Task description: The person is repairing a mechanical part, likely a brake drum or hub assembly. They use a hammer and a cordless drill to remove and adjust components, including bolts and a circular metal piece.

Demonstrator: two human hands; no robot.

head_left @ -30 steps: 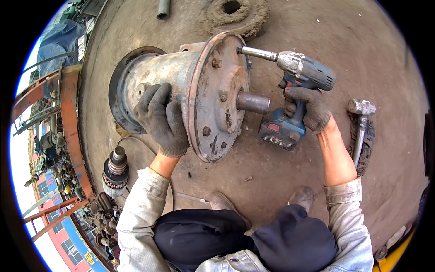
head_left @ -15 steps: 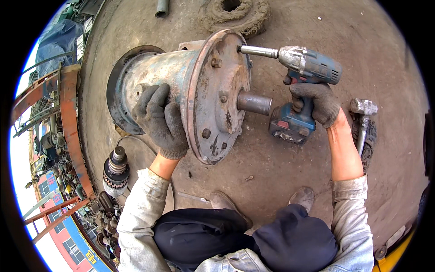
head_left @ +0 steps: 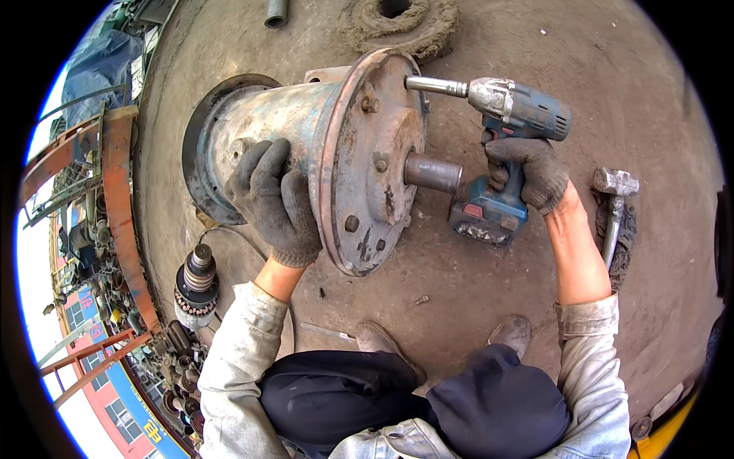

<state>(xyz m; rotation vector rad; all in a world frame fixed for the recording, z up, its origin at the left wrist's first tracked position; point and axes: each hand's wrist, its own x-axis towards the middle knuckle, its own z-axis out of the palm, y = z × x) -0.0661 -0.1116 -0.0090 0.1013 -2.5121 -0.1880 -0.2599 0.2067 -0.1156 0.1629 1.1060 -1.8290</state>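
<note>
A worn metal housing lies on its side, its round end flange facing right with a bare shaft sticking out. My gloved left hand rests against the housing body just behind the flange, fingers spread over the curved metal. In my gloved right hand is a blue cordless impact wrench, fingers wrapped round its grip above the battery. Its long socket meets the flange near the upper right rim; whatever sits inside the socket is hidden. Several bolt heads show on the flange face.
At right a hammer lies on a dark rag. A loose bolt and a thin metal strip lie near my shoes. Left stands a black threaded part with a gear. Beyond the housing are a dirt-caked ring and a pipe.
The wrench has tilted slightly, its rear and battery shifting a little left with my right hand. The socket stays at the flange, and my left hand keeps its place on the housing.
</note>
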